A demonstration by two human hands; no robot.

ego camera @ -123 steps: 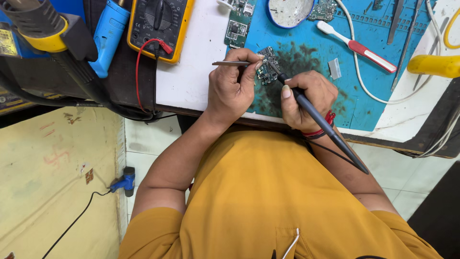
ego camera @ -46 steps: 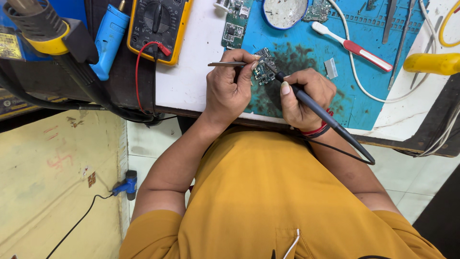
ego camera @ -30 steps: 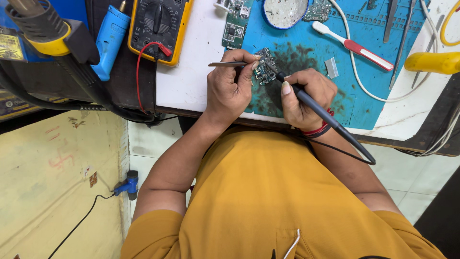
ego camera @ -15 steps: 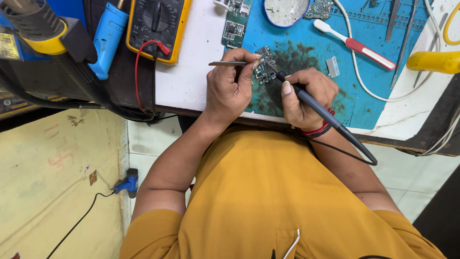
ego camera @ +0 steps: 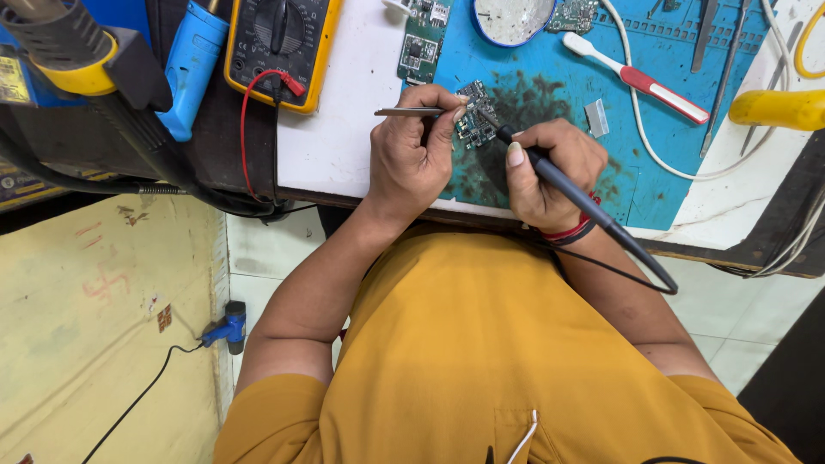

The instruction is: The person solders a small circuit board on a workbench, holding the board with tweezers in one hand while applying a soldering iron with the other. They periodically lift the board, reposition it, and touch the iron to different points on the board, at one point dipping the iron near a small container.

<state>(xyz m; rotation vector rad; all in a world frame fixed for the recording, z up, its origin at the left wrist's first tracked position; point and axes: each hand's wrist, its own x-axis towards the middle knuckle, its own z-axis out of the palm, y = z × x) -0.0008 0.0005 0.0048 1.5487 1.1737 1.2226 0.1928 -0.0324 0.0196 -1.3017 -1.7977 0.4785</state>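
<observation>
At the desk's [ego camera: 344, 155] far left I see a yellow multimeter [ego camera: 282, 47] with a red lead, and a blue tool handle [ego camera: 191, 70] just beside it. On the blue mat [ego camera: 662, 172] lie a white-and-red brush [ego camera: 636, 77], a round dish [ego camera: 513, 17] and a green circuit board [ego camera: 421, 41]. A yellow handle [ego camera: 778, 109] sits far right.

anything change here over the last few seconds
Hardly anything. The right hand keeps the soldering iron with its tip at the small circuit board, and its cable now bows a little further out to the side. The left hand still grips the tweezers at the board. Nothing was picked up or let go; the multimeter and toothbrush lie unmoved.
</observation>
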